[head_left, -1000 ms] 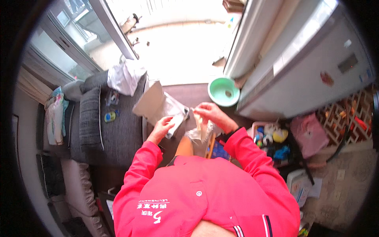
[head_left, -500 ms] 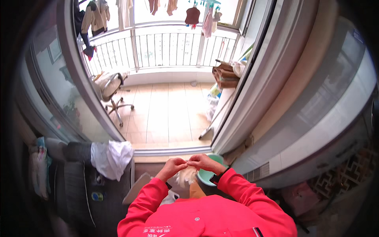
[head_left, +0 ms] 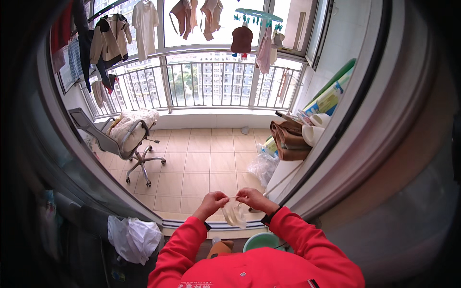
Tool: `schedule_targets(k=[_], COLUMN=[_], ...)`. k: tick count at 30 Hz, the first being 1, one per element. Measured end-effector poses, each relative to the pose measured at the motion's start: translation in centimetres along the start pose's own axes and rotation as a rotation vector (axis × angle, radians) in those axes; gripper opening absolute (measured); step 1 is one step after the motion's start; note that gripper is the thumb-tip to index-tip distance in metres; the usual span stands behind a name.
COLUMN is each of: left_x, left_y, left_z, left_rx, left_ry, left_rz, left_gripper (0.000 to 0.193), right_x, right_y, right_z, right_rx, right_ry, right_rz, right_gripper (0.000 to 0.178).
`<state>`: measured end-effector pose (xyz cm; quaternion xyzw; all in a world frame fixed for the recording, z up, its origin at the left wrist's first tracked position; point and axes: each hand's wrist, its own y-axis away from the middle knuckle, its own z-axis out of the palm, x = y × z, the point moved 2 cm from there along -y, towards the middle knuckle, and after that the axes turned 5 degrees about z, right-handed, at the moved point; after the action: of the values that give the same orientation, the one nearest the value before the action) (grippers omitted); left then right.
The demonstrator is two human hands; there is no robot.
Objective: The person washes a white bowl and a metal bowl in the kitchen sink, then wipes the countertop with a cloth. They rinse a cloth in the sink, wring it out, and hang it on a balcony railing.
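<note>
A small, thin cream cloth piece [head_left: 234, 214] hangs between my hands, held by its upper edge; whether it is a sock or something else I cannot tell. My left hand [head_left: 211, 203] pinches its left corner between thumb and fingers. At the other corner my right hand [head_left: 256, 199] grips it the same way, close beside the left. Both arms, in red sleeves, reach forward over the sliding-door threshold. Below my right forearm stands a mint-green basin [head_left: 261, 241], its near part hidden by my red top.
Beyond the door track [head_left: 192, 224] lies a tiled balcony. A wheeled chair [head_left: 132, 139] with a bundle stands left. On the right are brown folded bags [head_left: 288, 140] and a clear plastic bag [head_left: 264, 165]. Clothes and a green clip hanger [head_left: 259, 14] hang overhead. White cloth [head_left: 134, 239] lies left.
My view has tilted up and moved closer to the balcony. My hands have reached over the threshold, and the cream cloth now hangs stretched between them.
</note>
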<state>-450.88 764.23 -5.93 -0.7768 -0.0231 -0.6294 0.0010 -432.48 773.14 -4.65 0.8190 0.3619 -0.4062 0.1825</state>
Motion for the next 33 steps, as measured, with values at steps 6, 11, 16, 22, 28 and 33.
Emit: schedule_targets(k=[6, 11, 16, 22, 28, 33], left_x=[3.4, 6.7, 7.3, 6.1, 1.4, -1.9], left_y=[-13.5, -24.5, -33.0, -40.9, -49.2, -57.4], left_z=[-7.7, -17.2, -25.1, -31.0, -36.6, -41.2], left_rx=[-0.041, -0.007, -0.093, -0.232, -0.290, -0.333], left_ry=[-0.093, -0.038, -0.124, -0.266, -0.145, -0.374], left_rz=[0.075, 0.075, 0.071, 0.030, -0.169, -0.239], left_gripper=[0.027, 0.021, 0.022, 0.033, 0.025, 0.018], right_x=[-0.3, -2.5, -1.4, -2.4, -1.7, 1.2], right_y=[-14.8, -28.2, -39.4, -48.9, -58.6, -66.8], right_z=[-6.3, -10.4, -11.6, -15.3, -21.6, -27.3], right_rx=[-0.069, -0.036, -0.007, -0.084, 0.152, 0.226], right_ry=[-0.126, 0.187, -0.061, -0.634, -0.289, -0.225], right_rz=[0.072, -0.021, -0.029, -0.048, -0.049, -0.068], right_gripper=[0.014, 0.020, 0.015, 0.018, 0.015, 0.014])
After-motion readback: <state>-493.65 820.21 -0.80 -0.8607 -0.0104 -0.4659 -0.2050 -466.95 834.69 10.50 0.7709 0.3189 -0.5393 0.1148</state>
